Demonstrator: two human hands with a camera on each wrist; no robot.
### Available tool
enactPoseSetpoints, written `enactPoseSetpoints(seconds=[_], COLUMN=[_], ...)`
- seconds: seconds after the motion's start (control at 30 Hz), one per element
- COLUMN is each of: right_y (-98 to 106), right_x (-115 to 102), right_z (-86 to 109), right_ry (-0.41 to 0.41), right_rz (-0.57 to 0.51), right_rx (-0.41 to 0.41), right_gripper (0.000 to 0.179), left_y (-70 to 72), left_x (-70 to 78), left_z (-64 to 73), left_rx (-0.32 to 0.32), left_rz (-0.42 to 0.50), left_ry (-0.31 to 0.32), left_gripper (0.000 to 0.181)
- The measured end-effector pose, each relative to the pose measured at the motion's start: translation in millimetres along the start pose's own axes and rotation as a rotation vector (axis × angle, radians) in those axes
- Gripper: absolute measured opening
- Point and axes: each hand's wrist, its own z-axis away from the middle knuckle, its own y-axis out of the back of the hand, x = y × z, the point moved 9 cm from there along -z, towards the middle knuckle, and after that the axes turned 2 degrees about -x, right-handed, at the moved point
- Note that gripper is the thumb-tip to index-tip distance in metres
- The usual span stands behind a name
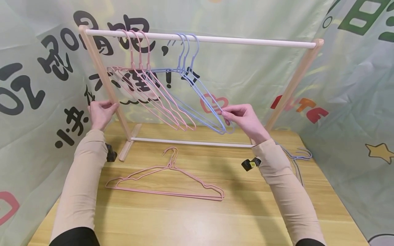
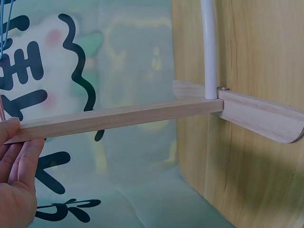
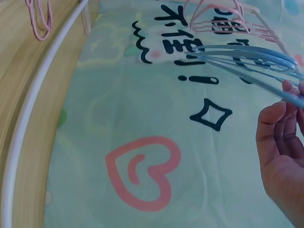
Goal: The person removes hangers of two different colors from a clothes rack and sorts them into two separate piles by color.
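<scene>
My left hand (image 1: 101, 114) grips the left wooden post (image 1: 97, 63) of a small clothes rack, thumb and fingers on either side of it, as the left wrist view shows. On the rack's white rail (image 1: 246, 41) hang several wire hangers. Three pink hangers (image 1: 140, 65) are toward the left, and three blue hangers (image 1: 184, 70) are near the middle. With thumb and fingertips my right hand (image 1: 244, 118) pinches a blue hanger near its lower right end. In the right wrist view the blue hangers fan out close together beside the fingers (image 3: 285, 111).
Two pink hangers (image 1: 166, 193) lie overlapped on the wooden table (image 1: 184, 222) in front of the rack. Grey-blue hangers (image 1: 297, 158) lie at the table's right, partly behind the right forearm. A low white crossbar (image 1: 191, 142) joins the rack's feet. Printed cloth hangs behind.
</scene>
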Motion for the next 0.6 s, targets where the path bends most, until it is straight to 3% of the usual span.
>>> enactPoseSetpoints(seconds=[0.2, 0.6], right_y=[17, 38], right_x=[2, -5], right_z=[11.6, 24.1], right_ry=[-0.003, 0.104], right_rz=[0.034, -0.013], right_rx=[0.052, 0.201], right_gripper=[0.021, 0.013], left_y=[-1.2, -2.4], left_x=[-0.3, -1.8], left_z=[-0.9, -1.9], left_rx=[-0.009, -0.016], left_rz=[-0.014, -0.020], left_ry=[0.018, 0.031], left_gripper=[0.041, 0.042])
